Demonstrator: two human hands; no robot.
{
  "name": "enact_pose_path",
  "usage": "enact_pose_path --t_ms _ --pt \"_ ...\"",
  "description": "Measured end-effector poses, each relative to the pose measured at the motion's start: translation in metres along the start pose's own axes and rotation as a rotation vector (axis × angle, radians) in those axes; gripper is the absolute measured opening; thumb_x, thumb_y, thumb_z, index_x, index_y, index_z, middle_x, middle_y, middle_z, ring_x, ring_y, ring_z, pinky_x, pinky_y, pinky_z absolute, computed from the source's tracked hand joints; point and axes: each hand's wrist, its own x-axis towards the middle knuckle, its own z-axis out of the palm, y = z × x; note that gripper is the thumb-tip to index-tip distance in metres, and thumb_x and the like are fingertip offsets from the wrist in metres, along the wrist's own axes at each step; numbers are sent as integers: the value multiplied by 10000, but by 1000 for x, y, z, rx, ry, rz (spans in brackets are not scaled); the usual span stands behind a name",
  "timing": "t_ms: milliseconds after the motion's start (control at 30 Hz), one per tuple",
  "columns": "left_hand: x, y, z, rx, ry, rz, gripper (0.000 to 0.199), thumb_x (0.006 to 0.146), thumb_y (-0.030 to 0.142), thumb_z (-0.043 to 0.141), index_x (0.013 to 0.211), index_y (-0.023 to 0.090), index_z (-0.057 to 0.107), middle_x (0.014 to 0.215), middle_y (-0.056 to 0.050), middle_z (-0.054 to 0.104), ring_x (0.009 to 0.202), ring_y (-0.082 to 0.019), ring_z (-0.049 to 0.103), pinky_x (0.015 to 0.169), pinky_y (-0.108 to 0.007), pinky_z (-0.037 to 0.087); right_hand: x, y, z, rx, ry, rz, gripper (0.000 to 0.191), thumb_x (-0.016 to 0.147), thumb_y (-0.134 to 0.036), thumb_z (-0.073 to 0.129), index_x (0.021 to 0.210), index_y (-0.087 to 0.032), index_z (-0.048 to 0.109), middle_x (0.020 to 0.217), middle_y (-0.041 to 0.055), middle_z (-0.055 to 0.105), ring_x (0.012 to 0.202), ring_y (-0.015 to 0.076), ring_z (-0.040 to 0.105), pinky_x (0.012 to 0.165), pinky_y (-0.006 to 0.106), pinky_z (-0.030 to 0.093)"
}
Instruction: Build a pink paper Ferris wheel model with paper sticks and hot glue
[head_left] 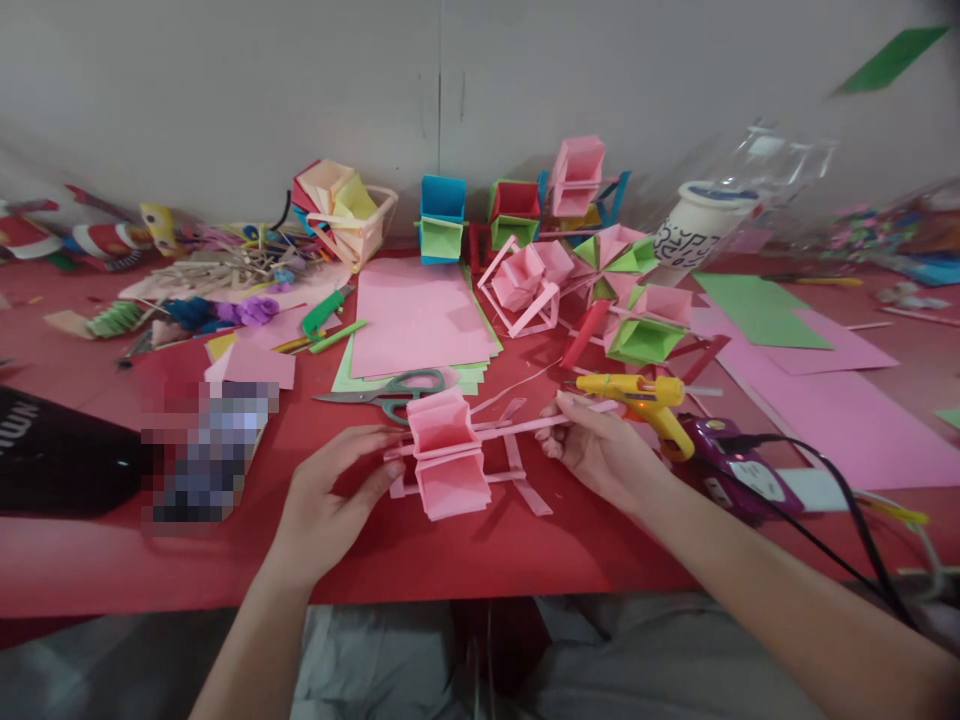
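A pink folded-paper model (pixel 450 480) with two open box shapes and a strip frame is held just over the red table. My left hand (pixel 330 500) pinches its left side, with thumb and fingers at the end of the frame. In my right hand (pixel 592 450), a thin pink paper stick (pixel 517 427) is pinched; it runs leftward to the boxes. Whether the stick is joined to them I cannot tell. Green-handled scissors (pixel 345 398) lie just behind the model, partly hidden. A yellow glue gun (pixel 630 388) rests beyond my right hand.
Behind stand a stack of pink sheets (pixel 412 315) and several finished paper models (pixel 525 275). Left are a blurred-out phone (pixel 217 460), a dark cup-like object (pixel 67 455) and a green cutter (pixel 322 315). Right are a purple box (pixel 739 470) with black cables and a white cup (pixel 694 230).
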Motion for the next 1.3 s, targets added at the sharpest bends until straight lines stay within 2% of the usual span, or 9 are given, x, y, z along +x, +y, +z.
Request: enact_pose_path --t_ms 300,600,1300 --pt "2 1 0 -16 2 20 166 944 290 648 1069 273 755 1103 -26 764 1032 -180 717 931 -267 571 0 0 -1 14 -11 6 213 758 -366 849 719 -204 716 671 8 708 613 116 639 553 207 514" --pt "1 0 0 14 18 19 154 943 292 645 1029 262 769 1079 -21 775 995 -184 730 912 -268 580 1 -1 1 27 -15 5 204 741 -354 866 716 -209 725 659 -2 704 602 109 642 549 200 526" --pt "2 1 0 -11 28 87 202 908 196 687 1075 290 749 1093 16 771 1020 -135 725 926 -204 567 3 0 1 68 -21 6 205 736 -348 876 705 -193 746 655 5 715 598 108 664 540 171 547"
